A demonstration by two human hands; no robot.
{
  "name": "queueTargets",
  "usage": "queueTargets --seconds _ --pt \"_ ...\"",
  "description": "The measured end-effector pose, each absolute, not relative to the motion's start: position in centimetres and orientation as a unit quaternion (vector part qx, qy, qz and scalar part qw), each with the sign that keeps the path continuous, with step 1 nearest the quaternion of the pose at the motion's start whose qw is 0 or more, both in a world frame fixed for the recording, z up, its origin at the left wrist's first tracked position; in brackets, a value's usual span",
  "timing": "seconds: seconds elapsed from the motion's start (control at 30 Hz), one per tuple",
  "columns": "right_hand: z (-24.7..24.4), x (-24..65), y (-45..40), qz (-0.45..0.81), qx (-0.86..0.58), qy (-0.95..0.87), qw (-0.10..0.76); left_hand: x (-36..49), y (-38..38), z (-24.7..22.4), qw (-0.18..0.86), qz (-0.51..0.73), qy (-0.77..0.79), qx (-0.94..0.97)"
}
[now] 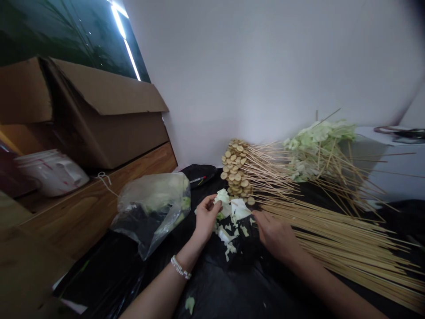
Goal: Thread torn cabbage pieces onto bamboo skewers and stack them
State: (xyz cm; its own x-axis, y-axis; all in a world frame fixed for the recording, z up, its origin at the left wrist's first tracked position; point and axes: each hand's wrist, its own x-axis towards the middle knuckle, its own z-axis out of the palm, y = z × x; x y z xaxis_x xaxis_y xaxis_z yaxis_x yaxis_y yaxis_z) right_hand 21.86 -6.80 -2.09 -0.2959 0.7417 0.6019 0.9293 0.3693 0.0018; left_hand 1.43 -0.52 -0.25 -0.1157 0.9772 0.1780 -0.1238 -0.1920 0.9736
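Observation:
My left hand (206, 217) grips a pale green piece of cabbage leaf (222, 197) between its fingers. A white bead bracelet (180, 267) circles that wrist. Scattered cabbage scraps (229, 235) lie on the black plastic sheet (226, 288) between my hands. My right hand (274, 235) rests just right of them, beside a large pile of loose bamboo skewers (341, 239). Whether it pinches anything is hidden. Behind my hands lie skewers threaded with round tan slices (235, 168) and skewers threaded with cabbage (318, 146). A clear plastic bag of cabbage (152, 208) sits to my left.
A large open cardboard box (99, 115) stands on a wooden surface (99, 199) at the left, near a stack of white plastic tubs (51, 173). A pen (198, 179) lies on a black bag (199, 173) against the white wall (265, 66).

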Motion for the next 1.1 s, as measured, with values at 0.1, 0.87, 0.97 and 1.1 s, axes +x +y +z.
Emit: queueTargets --seconds 0.1,0.87,0.97,1.1 --pt "-2.1 21.7 -6.8 -0.177 -0.527 -0.787 0.267 1.4 -0.5 -0.5 0.437 0.601 0.439 0.505" --pt "-2.3 21.3 -7.0 -0.045 -0.550 -0.796 0.250 1.7 -1.1 -0.7 0.335 0.530 0.427 0.651" --pt "-2.4 21.4 -6.9 -0.035 -0.543 -0.798 0.260 1.7 -1.2 -0.5 0.348 0.522 0.434 0.647" --pt "-2.5 21.3 -6.9 -0.041 -0.540 -0.799 0.262 1.8 -1.5 -0.4 0.350 0.509 0.435 0.655"
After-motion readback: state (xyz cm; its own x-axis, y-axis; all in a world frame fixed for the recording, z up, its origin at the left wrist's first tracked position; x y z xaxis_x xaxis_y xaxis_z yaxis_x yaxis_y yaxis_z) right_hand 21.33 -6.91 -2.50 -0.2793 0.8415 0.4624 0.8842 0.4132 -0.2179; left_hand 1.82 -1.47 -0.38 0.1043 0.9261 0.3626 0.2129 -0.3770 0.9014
